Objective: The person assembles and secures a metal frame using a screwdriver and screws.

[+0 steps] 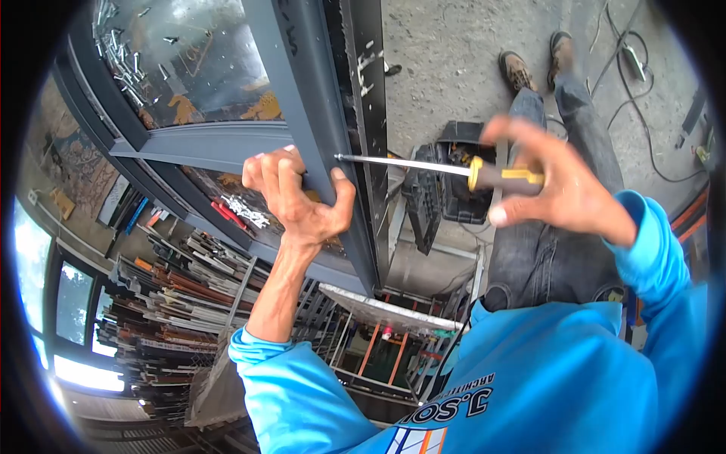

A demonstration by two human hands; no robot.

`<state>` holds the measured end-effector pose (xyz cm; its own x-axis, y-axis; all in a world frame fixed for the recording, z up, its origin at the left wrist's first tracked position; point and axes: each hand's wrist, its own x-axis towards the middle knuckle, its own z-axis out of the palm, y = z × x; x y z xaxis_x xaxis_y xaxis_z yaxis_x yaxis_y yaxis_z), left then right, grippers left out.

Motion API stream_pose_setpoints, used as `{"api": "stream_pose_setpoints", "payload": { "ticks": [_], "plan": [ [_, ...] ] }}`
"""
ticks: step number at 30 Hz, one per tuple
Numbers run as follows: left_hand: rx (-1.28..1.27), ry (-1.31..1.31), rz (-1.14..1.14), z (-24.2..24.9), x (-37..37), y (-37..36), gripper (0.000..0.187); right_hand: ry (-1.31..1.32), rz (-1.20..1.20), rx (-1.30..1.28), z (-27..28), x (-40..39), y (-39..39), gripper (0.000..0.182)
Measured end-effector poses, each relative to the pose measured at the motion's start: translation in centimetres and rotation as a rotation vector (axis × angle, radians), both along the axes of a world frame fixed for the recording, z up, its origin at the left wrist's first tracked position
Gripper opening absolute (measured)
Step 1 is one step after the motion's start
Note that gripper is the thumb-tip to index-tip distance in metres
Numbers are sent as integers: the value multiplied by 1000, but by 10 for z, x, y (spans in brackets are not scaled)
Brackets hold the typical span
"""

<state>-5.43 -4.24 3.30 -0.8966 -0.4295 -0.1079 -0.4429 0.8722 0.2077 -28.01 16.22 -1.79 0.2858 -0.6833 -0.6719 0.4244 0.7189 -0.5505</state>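
My left hand is closed round the edge of a dark grey metal frame, thumb on the near face and fingers over the other side. A screwdriver with a brown and yellow handle lies level between the frame and my right hand. Its tip meets the frame at a small screw, just above my left thumb. The handle's end sits against my right palm, while the thumb and blurred forefinger are spread off the handle. Whether the other fingers touch it is hidden.
Loose screws lie on a surface seen through the frame, with white pieces and a red-handled tool lower down. An open black toolbox stands by my legs. Long metal profiles fill a rack. A cable crosses the floor.
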Motion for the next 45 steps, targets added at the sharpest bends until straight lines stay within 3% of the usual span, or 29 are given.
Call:
{"api": "stream_pose_setpoints", "payload": {
  "ticks": [1,2,7,8,11,13,15,18,21,23,25,27,29,30,31,33,34,35,37,38,39,45],
  "plan": [
    [-4,-5,-8,1,0,-2,25,604,-91,-178,9,6,6,46],
    [-6,19,-17,0,0,-3,24,618,-99,-179,5,4,5,46],
    [-34,15,5,-2,5,-5,25,-871,94,456,-23,5,-2,35],
    [-30,7,0,-6,6,-6,28,-862,90,445,-22,5,-2,35],
    [-21,-8,4,-6,5,-5,33,-654,36,372,-12,14,-2,39],
    [-20,-3,3,-3,7,-3,34,434,18,-103,10,4,2,50],
    [-29,16,-9,-7,5,-6,34,1247,-44,-769,-10,14,13,45],
    [-18,-10,1,-3,10,-6,33,1098,89,-750,-25,17,14,46],
    [-19,6,-5,0,0,-3,25,1096,57,-684,-16,21,15,46],
    [9,-18,7,2,2,-1,26,1138,122,-644,1,23,16,47],
    [-18,-47,12,1,-3,0,29,1389,149,-767,12,25,18,48],
    [-27,-81,11,2,-4,1,32,1375,149,-787,10,28,19,49],
    [-36,-67,32,1,-2,0,31,795,85,-381,14,34,13,39],
    [-41,-73,33,-1,-1,-1,31,-30,47,-155,11,27,10,38],
    [-37,-71,31,-3,0,-1,32,-615,51,327,7,20,7,37],
    [-29,-73,32,0,4,3,33,-991,-24,460,-19,9,4,43],
    [-23,-64,37,0,4,2,32,-989,-48,468,-20,10,5,40],
    [-31,-43,44,-3,3,0,31,-742,44,277,-10,4,0,37],
    [-15,-40,32,-1,5,0,30,394,-149,-315,-5,28,11,38],
    [-18,-36,29,-1,5,0,30,810,-193,-473,0,30,15,38],
    [-31,-17,29,-4,4,-2,30,820,-196,-478,-1,25,14,38],
    [-42,12,3,-3,-2,-1,29,-694,55,485,-18,0,-4,35]
  ]
}}
